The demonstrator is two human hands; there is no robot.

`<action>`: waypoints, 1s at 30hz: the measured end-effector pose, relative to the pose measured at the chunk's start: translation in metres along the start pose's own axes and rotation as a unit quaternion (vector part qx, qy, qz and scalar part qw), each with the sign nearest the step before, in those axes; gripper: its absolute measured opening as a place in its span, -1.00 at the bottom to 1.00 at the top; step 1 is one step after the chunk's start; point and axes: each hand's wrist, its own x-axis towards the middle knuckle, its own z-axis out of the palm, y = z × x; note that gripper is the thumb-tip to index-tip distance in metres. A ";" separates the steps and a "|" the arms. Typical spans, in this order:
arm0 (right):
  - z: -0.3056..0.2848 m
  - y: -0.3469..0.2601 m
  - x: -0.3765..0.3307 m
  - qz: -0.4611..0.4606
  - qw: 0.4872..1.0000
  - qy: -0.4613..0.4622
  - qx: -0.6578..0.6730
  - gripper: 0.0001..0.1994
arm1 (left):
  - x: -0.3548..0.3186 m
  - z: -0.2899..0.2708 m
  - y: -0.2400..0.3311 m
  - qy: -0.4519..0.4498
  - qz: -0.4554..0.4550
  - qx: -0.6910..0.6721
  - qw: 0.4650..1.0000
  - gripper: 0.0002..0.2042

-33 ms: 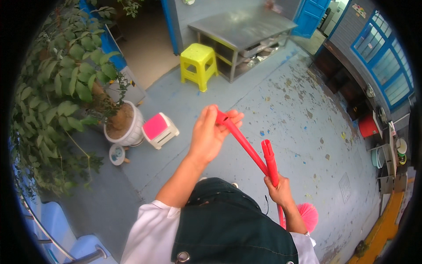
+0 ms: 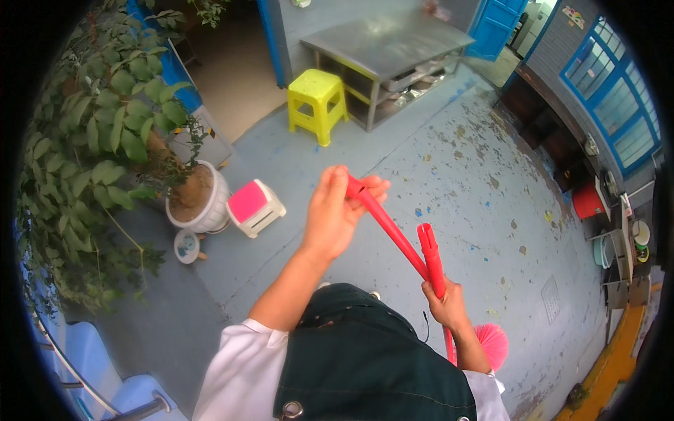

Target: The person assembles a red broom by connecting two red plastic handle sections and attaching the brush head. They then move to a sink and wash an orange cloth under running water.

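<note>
My left hand [image 2: 332,214] pinches the upper end of a long red tube [image 2: 392,231], with some fingertips showing beyond it. The tube slants down to the right and meets my right hand [image 2: 445,303]. A second red tube [image 2: 431,256], with a slotted open end pointing up, is wrapped in my right hand's fingers and runs on below it. The two tubes cross or touch just above that hand; whether it also grips the slanting one I cannot tell. A round pink bristle brush head [image 2: 491,345] shows partly behind my right forearm; its join to a tube is hidden.
A pink-topped white stool [image 2: 254,203] and a potted tree in a white pot [image 2: 214,193] stand at left. Farther off are a yellow stool [image 2: 317,102] and a metal table [image 2: 382,45]. Shelves and a red bucket [image 2: 587,201] line the right wall.
</note>
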 end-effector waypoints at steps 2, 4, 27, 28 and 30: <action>-0.001 -0.003 -0.002 -0.007 1.000 0.003 -0.011 -0.77 | -0.002 0.006 0.000 -0.011 0.033 0.045 0.998 -0.76; -0.001 -0.005 -0.004 -0.014 1.000 0.005 -0.019 -0.77 | -0.002 0.009 -0.002 -0.005 0.057 0.095 0.994 -0.75; 0.022 -0.006 -0.014 -0.061 0.990 0.052 -0.118 -0.80 | -0.003 0.012 -0.009 -0.124 0.097 0.125 0.980 -0.46; 0.024 -0.006 -0.014 -0.051 0.990 0.049 -0.120 -0.80 | -0.003 0.012 -0.010 -0.122 0.105 0.126 0.979 -0.46; 0.028 -0.007 -0.014 -0.044 0.989 0.055 -0.129 -0.79 | -0.001 0.012 -0.011 -0.124 0.119 0.135 0.976 -0.46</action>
